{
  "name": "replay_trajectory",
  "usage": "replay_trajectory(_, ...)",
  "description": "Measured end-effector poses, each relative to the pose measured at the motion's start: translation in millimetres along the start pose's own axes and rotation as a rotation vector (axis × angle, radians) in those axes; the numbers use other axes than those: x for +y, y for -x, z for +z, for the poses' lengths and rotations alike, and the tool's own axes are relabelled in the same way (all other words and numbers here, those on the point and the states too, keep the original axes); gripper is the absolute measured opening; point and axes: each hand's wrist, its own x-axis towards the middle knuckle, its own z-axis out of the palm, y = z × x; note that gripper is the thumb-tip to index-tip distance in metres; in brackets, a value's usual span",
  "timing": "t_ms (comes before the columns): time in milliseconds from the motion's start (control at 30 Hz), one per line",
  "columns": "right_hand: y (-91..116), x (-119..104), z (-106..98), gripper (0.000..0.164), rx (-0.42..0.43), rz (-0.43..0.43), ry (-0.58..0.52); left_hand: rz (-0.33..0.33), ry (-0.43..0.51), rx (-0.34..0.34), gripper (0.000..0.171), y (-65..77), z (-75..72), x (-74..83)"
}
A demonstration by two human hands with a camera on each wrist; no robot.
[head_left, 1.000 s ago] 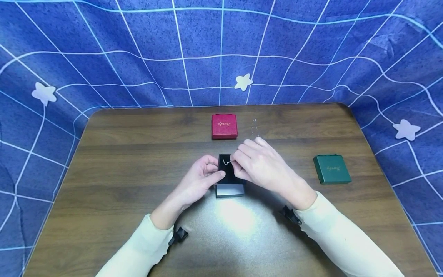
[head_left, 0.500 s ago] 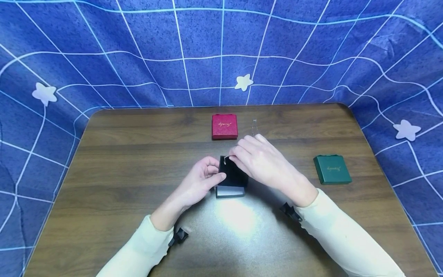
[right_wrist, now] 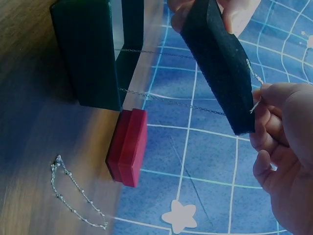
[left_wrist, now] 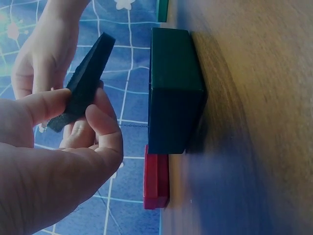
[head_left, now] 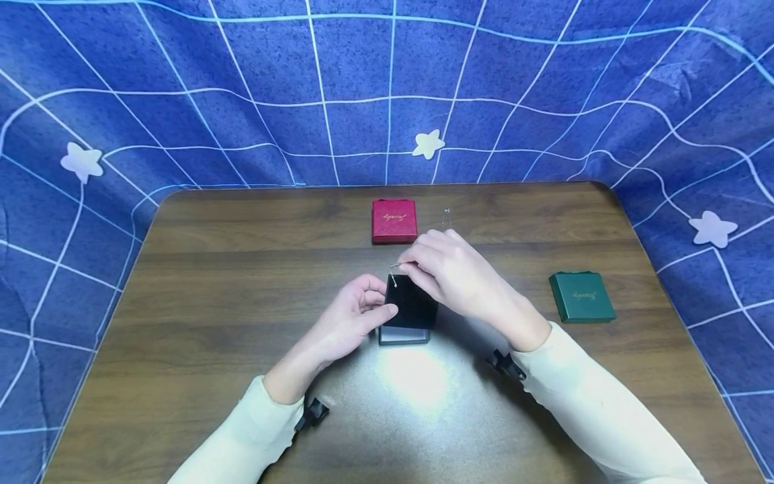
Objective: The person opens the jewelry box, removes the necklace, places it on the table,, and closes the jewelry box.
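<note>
My left hand [head_left: 347, 316] holds a black foam jewelry-box insert [head_left: 411, 304] by its left edge, thumb on top. In the left wrist view the insert [left_wrist: 85, 88] is tilted and raised beside the open dark green box [left_wrist: 176, 93]. My right hand [head_left: 456, 275] pinches a fine silver necklace [right_wrist: 254, 73] at the insert's far edge. Two strands of its chain [right_wrist: 166, 100] stretch from the insert's underside into the box in the right wrist view. From above, the insert covers most of the box, leaving its pale inside [head_left: 404, 335] showing at the near end.
A red jewelry box [head_left: 394, 222] stands at the back of the wooden table [head_left: 242, 269]. Right of it lies another silver chain [right_wrist: 73, 193], partly behind my right hand in the head view. A closed green box [head_left: 582, 296] sits at the right.
My right hand has moved slightly away from me, drawing the pinched chain past the insert's far edge. The insert has shifted a little to the right, still held by my left hand.
</note>
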Motion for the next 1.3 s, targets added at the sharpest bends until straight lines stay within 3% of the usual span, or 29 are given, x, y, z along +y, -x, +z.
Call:
replay_trajectory(533, -5.6, 3.4, 0.2, 0.012, -0.093, 0.127, -0.068, -0.012, -0.052, 0.015, 0.024, -0.6, 2.1, 0.9)
replay_trajectory(1033, -9.8, 4.2, 1.4, 0.011, -0.067, 0.106, -0.113, -0.025, -0.06, 0.001, 0.024, 0.0, 2.2, 3.3)
replay_trajectory(1300, -8.8, 4.2, 1.3, 0.012, -0.079, 0.145, -0.115, -0.013, -0.068, -0.01, 0.024, 1.8, 2.3, 2.0)
